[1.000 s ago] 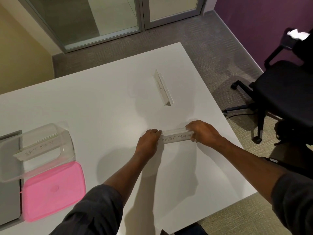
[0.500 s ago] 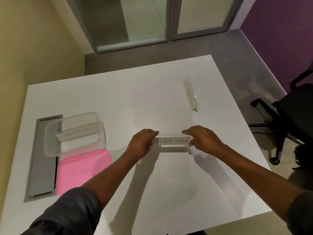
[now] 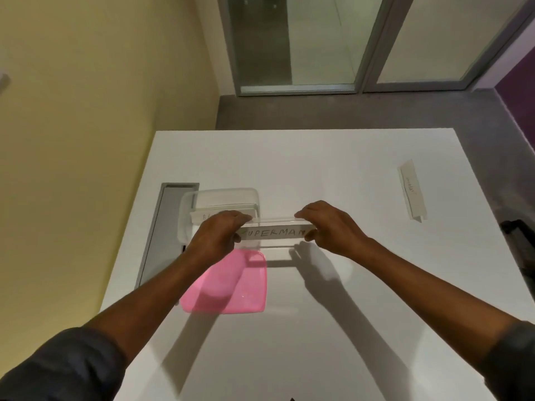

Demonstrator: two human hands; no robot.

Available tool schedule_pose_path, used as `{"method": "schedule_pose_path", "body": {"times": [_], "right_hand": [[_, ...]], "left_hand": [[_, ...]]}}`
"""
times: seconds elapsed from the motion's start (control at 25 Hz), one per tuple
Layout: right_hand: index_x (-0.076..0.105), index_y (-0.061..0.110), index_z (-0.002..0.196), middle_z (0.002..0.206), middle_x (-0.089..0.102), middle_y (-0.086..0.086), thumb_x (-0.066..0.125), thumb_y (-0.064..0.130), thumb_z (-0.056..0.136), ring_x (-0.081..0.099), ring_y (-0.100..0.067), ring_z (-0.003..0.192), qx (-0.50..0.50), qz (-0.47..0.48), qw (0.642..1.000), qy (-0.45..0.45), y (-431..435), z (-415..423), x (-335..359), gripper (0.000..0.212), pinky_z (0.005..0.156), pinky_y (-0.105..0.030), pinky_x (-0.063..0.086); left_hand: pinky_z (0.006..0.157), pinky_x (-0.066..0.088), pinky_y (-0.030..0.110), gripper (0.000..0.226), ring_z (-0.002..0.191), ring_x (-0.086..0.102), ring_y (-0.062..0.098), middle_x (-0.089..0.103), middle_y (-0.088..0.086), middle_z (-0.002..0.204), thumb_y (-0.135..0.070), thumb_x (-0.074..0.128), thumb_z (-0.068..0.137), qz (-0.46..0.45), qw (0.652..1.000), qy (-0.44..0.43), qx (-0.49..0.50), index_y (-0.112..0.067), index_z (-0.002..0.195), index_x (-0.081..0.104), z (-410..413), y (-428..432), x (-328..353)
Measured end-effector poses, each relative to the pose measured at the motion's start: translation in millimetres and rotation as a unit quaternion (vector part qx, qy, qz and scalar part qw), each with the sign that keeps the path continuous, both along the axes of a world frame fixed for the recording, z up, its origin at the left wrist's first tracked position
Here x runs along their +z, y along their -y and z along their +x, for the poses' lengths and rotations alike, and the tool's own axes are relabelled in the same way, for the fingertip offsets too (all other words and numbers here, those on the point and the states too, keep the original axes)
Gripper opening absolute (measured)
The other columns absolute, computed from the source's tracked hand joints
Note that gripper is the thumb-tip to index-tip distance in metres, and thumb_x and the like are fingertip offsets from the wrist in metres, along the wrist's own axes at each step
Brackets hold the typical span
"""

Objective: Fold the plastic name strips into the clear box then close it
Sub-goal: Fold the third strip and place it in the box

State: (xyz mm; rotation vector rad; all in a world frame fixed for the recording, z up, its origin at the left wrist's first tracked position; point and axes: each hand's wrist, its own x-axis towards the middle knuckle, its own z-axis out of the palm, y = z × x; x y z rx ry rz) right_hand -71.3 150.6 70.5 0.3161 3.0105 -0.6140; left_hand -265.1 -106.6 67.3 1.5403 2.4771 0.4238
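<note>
I hold a clear plastic name strip marked SUPERMAN (image 3: pixel 275 233) by its two ends, lifted above the white table (image 3: pixel 333 175). My left hand (image 3: pixel 215 237) grips its left end and my right hand (image 3: pixel 328 227) grips its right end. Just behind my left hand stands the clear box (image 3: pixel 224 196), open, with another lettered strip (image 3: pixel 202 217) inside, partly hidden by my hand. The pink lid (image 3: pixel 231 287) lies flat on the table in front of the box. A third name strip (image 3: pixel 412 193) lies at the table's far right.
A grey metal cable tray (image 3: pixel 162 227) is set into the table left of the box. A yellow wall (image 3: pixel 86 140) runs along the table's left side. Part of a black chair (image 3: pixel 518 244) shows past the right edge. Glass doors (image 3: pixel 318 44) stand beyond.
Both hands have lifted the SUPERMAN strip off the table and carried it left toward the clear box. The view has swung left.
</note>
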Motion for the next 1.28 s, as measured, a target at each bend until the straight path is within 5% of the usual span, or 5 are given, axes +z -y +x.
{"method": "schedule_pose_path", "body": {"times": [0.28,0.44,0.8,1.28], "right_hand": [[0.063,0.017,0.138,0.130,0.067,-0.003,0.081,0.014,0.085,0.061,-0.029,0.119,0.067,0.039,0.996,0.036,54,-105,4,0.056,0.080,-0.044,0.059],[0.060,0.017,0.141,0.126,0.067,-0.004,0.083,0.018,0.084,0.063,-0.030,0.115,0.096,0.078,0.989,0.076,75,-141,-8,0.062,0.076,-0.042,0.059],[0.065,0.005,0.105,0.101,0.067,-0.011,0.067,-0.002,0.084,0.067,-0.031,0.091,0.146,0.156,0.965,0.149,95,-184,-48,0.022,0.057,-0.034,0.040],[0.070,0.007,0.113,0.111,0.071,-0.012,0.068,0.000,0.088,0.072,-0.033,0.098,0.156,0.166,0.952,0.206,113,-193,-85,0.026,0.069,-0.038,0.056]], "left_hand": [[0.077,0.065,0.049,0.075,0.104,0.073,0.036,0.075,0.014,0.125,0.015,0.078,0.075,-0.041,0.999,-0.018,0.025,-0.014,0.143,0.065,-72,58,6],[0.072,0.063,0.045,0.051,0.099,0.072,0.037,0.075,0.016,0.115,0.010,0.077,0.077,-0.069,0.997,-0.031,0.005,-0.007,0.124,0.072,-96,67,-4],[0.068,0.060,0.037,0.050,0.088,0.075,0.035,0.077,0.016,0.107,0.005,0.081,0.080,-0.102,0.994,-0.016,-0.038,-0.008,0.128,0.074,-118,67,-35],[0.078,0.057,0.037,0.034,0.102,0.074,0.027,0.076,0.009,0.114,-0.003,0.077,0.087,-0.194,0.979,-0.019,-0.060,-0.013,0.119,0.073,-131,49,-74]]}}
